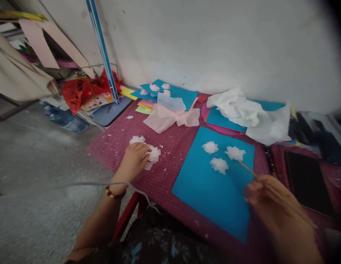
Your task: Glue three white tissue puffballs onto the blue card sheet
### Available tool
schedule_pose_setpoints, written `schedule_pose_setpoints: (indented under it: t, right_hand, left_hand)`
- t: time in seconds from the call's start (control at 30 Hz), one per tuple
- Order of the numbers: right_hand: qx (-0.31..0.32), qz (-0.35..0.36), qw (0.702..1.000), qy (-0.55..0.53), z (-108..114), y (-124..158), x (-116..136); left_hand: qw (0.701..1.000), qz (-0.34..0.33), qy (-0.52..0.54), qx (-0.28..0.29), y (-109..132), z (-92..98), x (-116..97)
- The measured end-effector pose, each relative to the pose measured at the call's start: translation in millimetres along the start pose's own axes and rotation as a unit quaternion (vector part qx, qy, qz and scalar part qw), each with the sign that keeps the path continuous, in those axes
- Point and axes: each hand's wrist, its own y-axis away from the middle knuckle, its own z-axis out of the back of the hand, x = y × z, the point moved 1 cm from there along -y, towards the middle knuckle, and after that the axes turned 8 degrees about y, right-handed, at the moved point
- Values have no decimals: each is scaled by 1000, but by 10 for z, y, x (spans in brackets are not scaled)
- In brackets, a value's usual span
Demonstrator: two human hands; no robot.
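Note:
My left hand (136, 157) is over small crumpled pieces of white tissue paper (154, 154) on the left of the table, fingers bent and closed on one piece. My right hand (266, 198), slightly blurred, grips a thin wooden stick (247, 168). The stick's far tip meets the edge of a ruffled white tissue paper flower (235, 153). That flower lies on a blue sheet of paper (208, 198), near two more tissue flowers, one at the upper left (210, 147) and one lower down (219, 165).
A red checked cloth (118, 135) with white scraps covers the table. Behind lie pale pink tissue (173, 115), a blue sheet with pink-dotted flowers (184, 96) and crumpled white tissue (238, 108). A dark flat object (307, 181) is at right; a white cord (104, 183) crosses my left wrist.

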Motion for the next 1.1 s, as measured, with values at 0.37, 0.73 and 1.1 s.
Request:
schedule_pose_setpoints:
  t: [0.37, 0.73, 1.1]
  right_hand:
    - [87, -47, 988, -118, 248, -222, -466]
    - [86, -24, 992, -86, 164, -185, -414]
    - [78, -42, 994, -58, 99, -178, -370]
  left_hand:
    - [998, 46, 26, -23, -96, -216, 231]
    - [998, 9, -63, 10, 223, 95, 167]
    - [997, -1, 0, -72, 201, -75, -118]
